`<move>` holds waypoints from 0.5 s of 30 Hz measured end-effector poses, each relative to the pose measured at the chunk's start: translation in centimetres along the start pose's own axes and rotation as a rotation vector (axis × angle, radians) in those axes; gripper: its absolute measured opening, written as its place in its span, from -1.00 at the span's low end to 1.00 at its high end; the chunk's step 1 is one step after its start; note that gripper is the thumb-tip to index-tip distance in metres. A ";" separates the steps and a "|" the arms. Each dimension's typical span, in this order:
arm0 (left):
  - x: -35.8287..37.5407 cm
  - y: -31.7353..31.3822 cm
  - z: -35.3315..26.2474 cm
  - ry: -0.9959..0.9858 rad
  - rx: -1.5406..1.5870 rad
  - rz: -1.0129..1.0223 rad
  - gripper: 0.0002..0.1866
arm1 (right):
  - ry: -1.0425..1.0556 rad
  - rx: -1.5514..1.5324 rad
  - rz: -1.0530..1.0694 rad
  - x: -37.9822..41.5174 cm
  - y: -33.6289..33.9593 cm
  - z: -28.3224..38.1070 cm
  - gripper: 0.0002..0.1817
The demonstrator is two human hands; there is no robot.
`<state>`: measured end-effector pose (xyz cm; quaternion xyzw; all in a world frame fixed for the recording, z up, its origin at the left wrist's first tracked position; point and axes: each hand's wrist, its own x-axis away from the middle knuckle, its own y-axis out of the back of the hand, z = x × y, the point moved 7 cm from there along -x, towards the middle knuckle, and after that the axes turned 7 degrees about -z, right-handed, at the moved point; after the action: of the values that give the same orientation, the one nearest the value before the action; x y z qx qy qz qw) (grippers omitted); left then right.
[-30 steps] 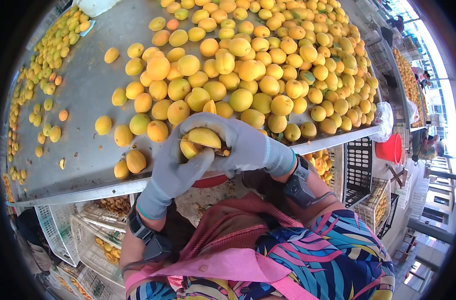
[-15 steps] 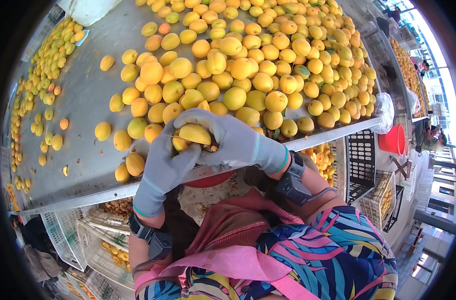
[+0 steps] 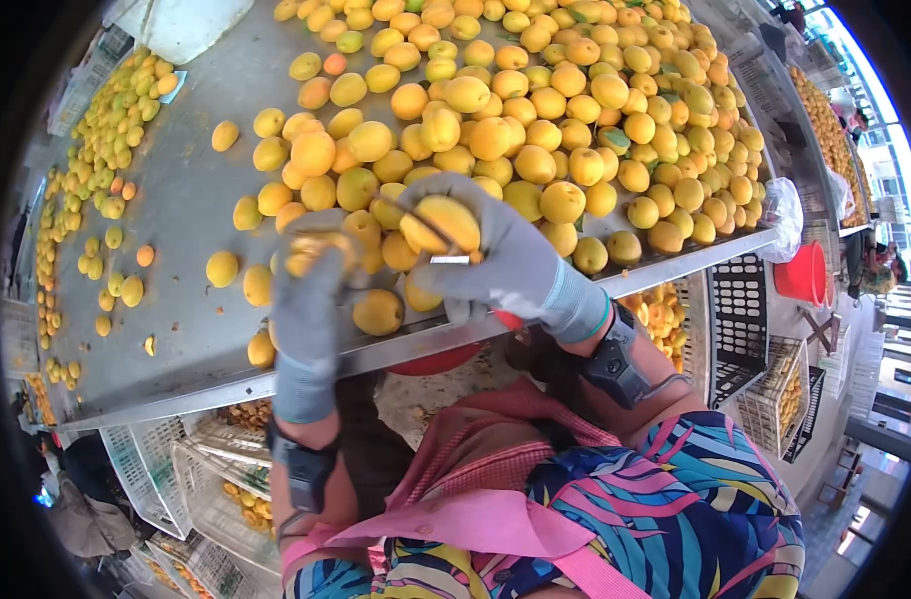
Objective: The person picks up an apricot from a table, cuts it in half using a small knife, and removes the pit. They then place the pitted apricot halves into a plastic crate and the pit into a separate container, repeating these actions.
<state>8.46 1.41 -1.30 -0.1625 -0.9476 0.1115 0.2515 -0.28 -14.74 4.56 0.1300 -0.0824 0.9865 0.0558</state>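
My left hand (image 3: pixel 313 290), in a grey glove, is closed on a blurred piece of cut apricot (image 3: pixel 317 252); motion smears its outline. To its right my gloved right hand (image 3: pixel 490 250) grips a yellow apricot (image 3: pixel 443 222). A thin dark blade-like strip crosses this fruit, and a bright metal edge (image 3: pixel 450 260) glints below it, apparently a small knife in the same hand. A red tip (image 3: pixel 508 319) shows under the palm. Both hands are above the near edge of the metal table (image 3: pixel 191 290), just in front of loose apricots (image 3: pixel 378 311).
A large heap of apricots (image 3: pixel 585 110) covers the table's far right; a greener pile (image 3: pixel 116 125) lies left. Below the edge stand plastic crates (image 3: pixel 740 309) and a crate of apricot halves (image 3: pixel 655 317). A red bucket (image 3: pixel 800 272) and plastic bag (image 3: pixel 783 220) are at right.
My hands were together around a cut apricot. They have moved apart, the left carrying a piece leftward, the right now holding an apricot with the metal edge in view.
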 end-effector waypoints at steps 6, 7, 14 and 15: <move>1.2 -4.5 -1.6 -0.363 -0.221 0.077 -0.57 | 0.153 0.123 -0.145 -1.5 2.4 -0.7 -0.19; 1.0 -4.5 -1.5 -0.321 -0.188 0.076 -0.56 | 0.154 0.125 -0.145 -1.6 2.5 -1.0 -0.19; 1.6 -5.3 0.6 -0.222 -0.138 0.135 -0.54 | 0.214 -0.068 -0.376 -0.8 3.4 3.1 -0.26; 1.5 -5.5 1.1 -0.230 -0.160 0.145 -0.54 | 0.388 -0.217 -0.452 -0.1 3.9 4.6 -0.31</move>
<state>5.29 -3.23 0.02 -0.2363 -0.9618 0.0713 0.1188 0.45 -19.34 8.30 -0.0525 -0.1442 0.9410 0.3017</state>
